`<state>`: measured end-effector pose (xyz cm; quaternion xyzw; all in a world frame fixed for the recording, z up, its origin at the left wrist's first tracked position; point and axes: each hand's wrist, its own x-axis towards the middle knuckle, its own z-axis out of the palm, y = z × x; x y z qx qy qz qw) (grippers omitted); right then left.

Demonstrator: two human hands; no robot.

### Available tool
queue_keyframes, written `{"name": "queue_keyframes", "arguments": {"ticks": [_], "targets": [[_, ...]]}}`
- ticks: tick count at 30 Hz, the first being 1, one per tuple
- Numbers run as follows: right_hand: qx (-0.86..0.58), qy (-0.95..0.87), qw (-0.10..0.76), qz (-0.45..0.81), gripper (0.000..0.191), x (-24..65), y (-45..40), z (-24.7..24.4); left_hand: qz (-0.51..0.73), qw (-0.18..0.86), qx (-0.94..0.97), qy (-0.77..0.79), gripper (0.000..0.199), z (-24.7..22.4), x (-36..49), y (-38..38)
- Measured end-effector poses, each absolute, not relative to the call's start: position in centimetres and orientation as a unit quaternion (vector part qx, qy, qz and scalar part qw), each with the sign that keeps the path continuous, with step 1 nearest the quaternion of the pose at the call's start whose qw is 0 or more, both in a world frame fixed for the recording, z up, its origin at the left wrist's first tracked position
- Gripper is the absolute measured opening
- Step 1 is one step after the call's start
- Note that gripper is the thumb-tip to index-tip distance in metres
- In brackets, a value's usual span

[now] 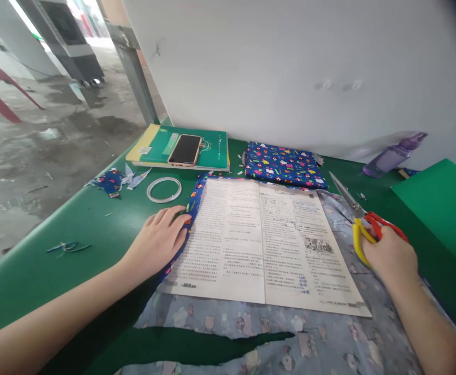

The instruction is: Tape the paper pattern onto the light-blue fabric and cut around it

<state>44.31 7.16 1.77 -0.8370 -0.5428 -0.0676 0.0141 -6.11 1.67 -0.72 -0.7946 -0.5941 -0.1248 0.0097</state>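
Note:
An open printed booklet (pixel 247 239) lies on a sheet of patterned wrapping material, whose greyish underside (pixel 372 333) shows below and to the right. Along the booklet's left side, a strip of the sheet's blue patterned face (pixel 197 194) is folded up. My left hand (pixel 160 237) rests on that strip, fingers stretched out and the fingertips touching it. In my right hand (pixel 394 255) are scissors (pixel 363 211) with a red and a yellow handle, blades apart and pointing away from me. Below the booklet, a long cut gap splits the sheet and bares the green table.
Behind the booklet lie a blue patterned wrapped book (pixel 285 164) and green books (pixel 212 140) with a phone (pixel 185 150) on top. A tape roll (pixel 149 190), scraps (pixel 111 182) and a thread tangle (pixel 67 247) are left; a purple spray bottle (pixel 392 156) and green board (pixel 442 203) right.

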Motion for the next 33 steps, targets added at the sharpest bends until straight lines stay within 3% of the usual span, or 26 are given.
{"name": "queue_keyframes", "arguments": {"ticks": [6, 10, 15, 19, 23, 29, 33], "targets": [[-0.817, -0.572, 0.015, -0.074, 0.022, 43.9, 7.2, 0.7, -0.097, 0.021, -0.806, -0.583, 0.068, -1.4, -5.1, 0.6], [-0.822, -0.566, 0.023, -0.056, 0.025, 43.8, 7.2, 0.7, -0.129, -0.019, -0.789, -0.6, 0.069, -1.3, -5.4, 0.5], [-0.829, -0.559, 0.011, -0.033, 0.028, 43.8, 7.3, 0.9, -0.233, -0.215, -0.71, -0.628, 0.057, -0.4, -5.7, 0.7], [-0.835, -0.549, 0.02, -0.04, 0.03, 43.9, 7.4, 0.5, -0.386, -0.419, -0.515, -0.64, 0.049, 0.7, -5.1, 1.3], [-0.833, -0.55, 0.03, -0.046, 0.032, 44.2, 7.4, 0.3, -0.476, -0.467, -0.377, -0.642, 0.044, 1.1, -4.9, 2.8], [-0.834, -0.546, 0.054, -0.058, 0.027, 44.0, 7.4, 0.3, -0.309, -0.525, -0.5, -0.616, 0.034, 1.4, -5.7, 4.8], [-0.823, -0.556, 0.072, -0.089, 0.026, 43.2, 7.3, 0.2, -0.221, -0.394, -0.609, -0.651, 0.032, 1.3, -5.9, 5.1]]}}
